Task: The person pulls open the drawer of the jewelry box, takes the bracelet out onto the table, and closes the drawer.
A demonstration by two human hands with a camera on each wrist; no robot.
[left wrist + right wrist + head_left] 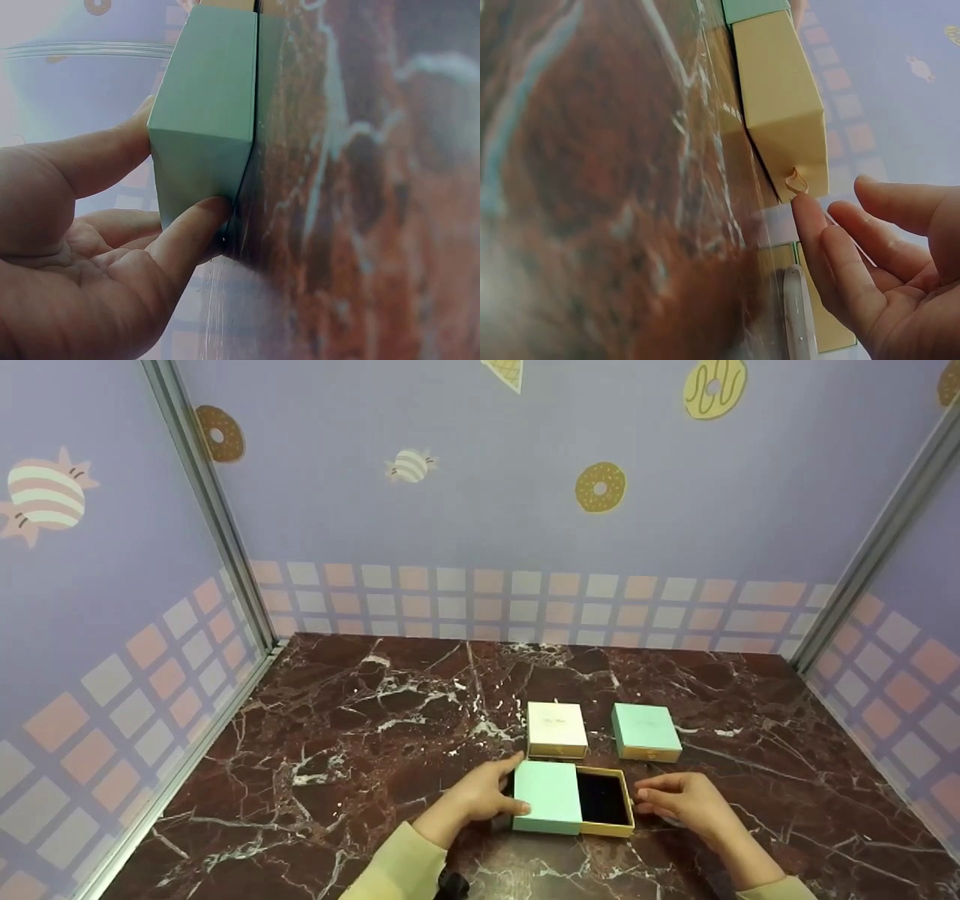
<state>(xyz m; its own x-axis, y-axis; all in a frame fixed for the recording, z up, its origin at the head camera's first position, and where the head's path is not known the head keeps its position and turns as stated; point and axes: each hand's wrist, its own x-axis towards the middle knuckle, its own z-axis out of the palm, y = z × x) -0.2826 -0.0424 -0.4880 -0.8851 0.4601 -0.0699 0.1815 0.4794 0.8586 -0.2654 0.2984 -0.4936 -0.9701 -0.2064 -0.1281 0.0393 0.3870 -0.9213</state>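
Note:
A mint green drawer box [547, 795] lies on the table, its gold inner tray [630, 810] slid part way out to the right. Black lining fills the exposed part of the tray. At the sleeve's left end, my left hand [480, 793] grips the box, thumb on the top edge and fingers along the side. My right hand [686, 802] is just right of the tray, fingers loosely bent with nothing between them. In the right wrist view its fingertips are right by a small ribbon loop [796, 181] on the tray's end.
Behind the drawer box stand a cream box [556, 727] and a second mint green box [646, 730], both closed. A pale, rounded object [801, 315] shows beneath the right hand in the right wrist view. Patterned panels [480, 510] border the marbled table [360, 750].

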